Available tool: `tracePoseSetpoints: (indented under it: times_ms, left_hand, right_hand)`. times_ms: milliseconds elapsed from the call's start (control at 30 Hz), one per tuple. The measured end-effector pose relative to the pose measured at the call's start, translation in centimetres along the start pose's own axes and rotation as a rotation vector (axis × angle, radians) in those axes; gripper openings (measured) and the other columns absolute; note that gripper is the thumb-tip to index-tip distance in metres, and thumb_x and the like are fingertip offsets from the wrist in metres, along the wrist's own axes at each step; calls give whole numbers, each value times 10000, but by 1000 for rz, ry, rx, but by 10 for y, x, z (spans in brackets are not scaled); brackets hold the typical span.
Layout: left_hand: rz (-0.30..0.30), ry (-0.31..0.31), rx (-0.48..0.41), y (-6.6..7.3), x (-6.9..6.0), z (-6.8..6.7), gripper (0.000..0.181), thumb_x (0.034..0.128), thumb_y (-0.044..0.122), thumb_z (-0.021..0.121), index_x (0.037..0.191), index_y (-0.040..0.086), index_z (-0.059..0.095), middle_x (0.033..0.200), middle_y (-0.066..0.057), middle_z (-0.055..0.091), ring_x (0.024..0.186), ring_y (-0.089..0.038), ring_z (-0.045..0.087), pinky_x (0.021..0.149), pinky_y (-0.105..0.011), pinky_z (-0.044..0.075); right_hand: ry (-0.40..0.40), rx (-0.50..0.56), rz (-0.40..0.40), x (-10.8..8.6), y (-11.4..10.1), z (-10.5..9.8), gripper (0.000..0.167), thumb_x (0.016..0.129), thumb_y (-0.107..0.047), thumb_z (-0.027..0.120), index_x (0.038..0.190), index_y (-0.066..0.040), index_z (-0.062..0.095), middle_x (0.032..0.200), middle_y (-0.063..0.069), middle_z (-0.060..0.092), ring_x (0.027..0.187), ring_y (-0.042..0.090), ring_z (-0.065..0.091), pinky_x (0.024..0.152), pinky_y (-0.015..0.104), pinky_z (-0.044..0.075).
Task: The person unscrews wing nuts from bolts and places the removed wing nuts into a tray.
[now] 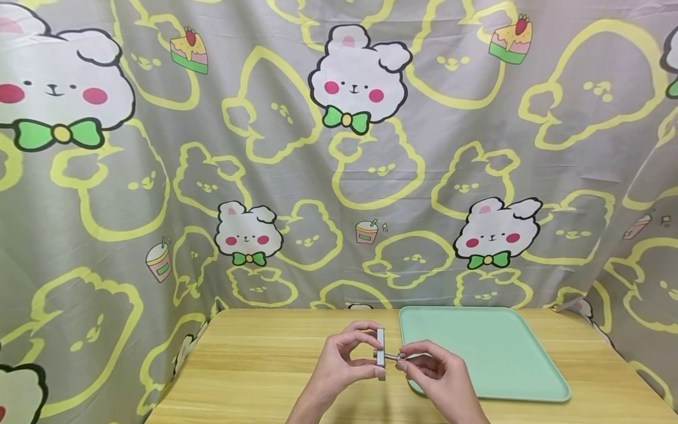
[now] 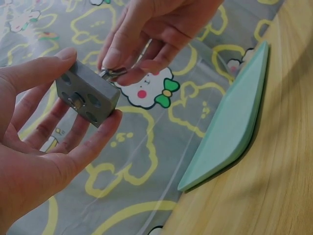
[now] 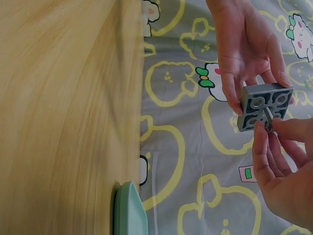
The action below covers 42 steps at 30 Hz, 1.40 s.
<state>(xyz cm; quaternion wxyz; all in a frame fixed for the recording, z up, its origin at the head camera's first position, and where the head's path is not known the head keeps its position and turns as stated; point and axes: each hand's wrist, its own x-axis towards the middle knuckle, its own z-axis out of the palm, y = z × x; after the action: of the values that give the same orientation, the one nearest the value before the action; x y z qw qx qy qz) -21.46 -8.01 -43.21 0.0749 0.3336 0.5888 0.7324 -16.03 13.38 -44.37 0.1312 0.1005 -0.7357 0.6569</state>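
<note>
A square grey metal plate (image 1: 381, 344) with several round holes stands upright on edge above the table. My left hand (image 1: 339, 362) grips it by its edges, thumb below and fingers above. Through the plate's middle runs a thin metal rod, perhaps a bolt (image 1: 392, 357); in the left wrist view its end shows in the central hole. My right hand (image 1: 442, 371) pinches the rod's other end between thumb and fingertips. The recessed face of the plate (image 3: 266, 89) appears in the right wrist view. Fingertips partly hide the rod's tip.
A pale green tray (image 1: 487, 353) lies on the wooden table (image 1: 254, 353) at the right, partly behind my right hand. A grey curtain (image 1: 296, 194) with cartoon bears hangs behind the table and along both sides.
</note>
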Motion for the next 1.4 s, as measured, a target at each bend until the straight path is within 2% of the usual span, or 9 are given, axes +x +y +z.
tracePoseSetpoints:
  times_ms: [367, 567, 667, 833, 900, 1100, 1200, 1300, 1400]
  left_hand:
    - [1, -2, -15, -1, 0, -1, 334, 796, -66, 838, 1087, -115, 683, 1363, -254, 530, 1308, -430, 503, 897, -518, 622]
    - [1, 5, -26, -2, 0, -1, 337, 795, -80, 832, 1088, -129, 672, 1357, -246, 538, 1283, -345, 546, 909, -530, 614]
    - [-12, 11, -31, -2, 0, -2, 336, 796, -95, 823, 1091, -134, 667, 1358, -241, 539, 1274, -324, 554, 915, -531, 611]
    - [-31, 15, -44, 0, 0, -2, 349, 802, -71, 831, 1097, -143, 659, 1367, -238, 534, 1272, -334, 547, 921, -537, 609]
    - [-35, 15, -48, 0, 1, -2, 358, 802, -60, 837, 1100, -145, 657, 1372, -234, 531, 1273, -334, 543, 924, -542, 606]
    - [-28, 16, -40, 1, 1, -3, 361, 797, -57, 840, 1097, -142, 659, 1375, -240, 531, 1273, -334, 545, 917, -534, 612]
    - [-22, 12, -41, 0, 1, -3, 362, 797, -57, 840, 1096, -146, 657, 1380, -259, 522, 1272, -337, 543, 917, -537, 610]
    - [-22, 10, -45, 1, 0, -3, 364, 800, -56, 838, 1099, -152, 654, 1384, -262, 518, 1273, -339, 539, 922, -540, 607]
    - [-28, 15, -48, 1, -1, -4, 366, 800, -55, 839, 1099, -155, 653, 1385, -248, 522, 1275, -335, 536, 927, -542, 605]
  right_hand:
    - [61, -168, -338, 0, 7, 4, 234, 846, 33, 806, 958, -160, 736, 947, -41, 720, 809, 127, 716, 626, 281, 642]
    - [71, -281, -551, 2, 13, 3, 387, 786, 110, 828, 979, -209, 726, 993, -16, 716, 893, 108, 683, 666, 179, 605]
    - [86, -312, -675, 4, 16, 3, 419, 760, 119, 842, 983, -214, 722, 998, 16, 709, 860, 116, 676, 689, 141, 580]
    - [117, -346, -864, 8, 20, 4, 27, 971, -183, 731, 947, -172, 728, 992, 60, 694, 835, 176, 678, 789, 118, 567]
    - [114, -340, -924, 9, 19, 4, 176, 1021, -265, 644, 942, -136, 734, 995, 91, 691, 829, 195, 681, 795, 115, 570]
    - [88, -391, -1142, 16, 15, 3, 192, 1041, -134, 615, 949, -41, 755, 1001, 166, 689, 837, 246, 690, 695, 142, 585]
    - [96, -459, -1246, 19, 12, 1, 218, 1052, -96, 587, 958, -13, 765, 986, 179, 694, 870, 283, 704, 742, 179, 610]
    - [106, -491, -1289, 20, 10, 0, 229, 1055, -89, 579, 959, -4, 769, 974, 180, 701, 886, 298, 716, 794, 211, 623]
    - [106, -478, -1283, 19, 8, 1, 230, 1054, -92, 582, 948, -1, 765, 972, 179, 700, 894, 295, 719, 795, 202, 621]
